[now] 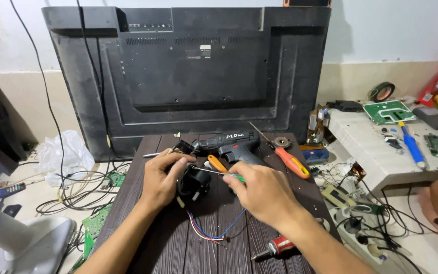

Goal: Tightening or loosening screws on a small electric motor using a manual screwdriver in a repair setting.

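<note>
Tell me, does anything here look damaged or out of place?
Yes. The small black part in the left hand has loose red and blue wires trailing out, connected to nothing. Bare circuit boards lie on the floor among tangled cables.

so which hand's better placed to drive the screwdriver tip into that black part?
Right. The right hand already grips the green-handled screwdriver, its shaft aimed at the black part. The left hand is wrapped around that part, steadying it.
</note>
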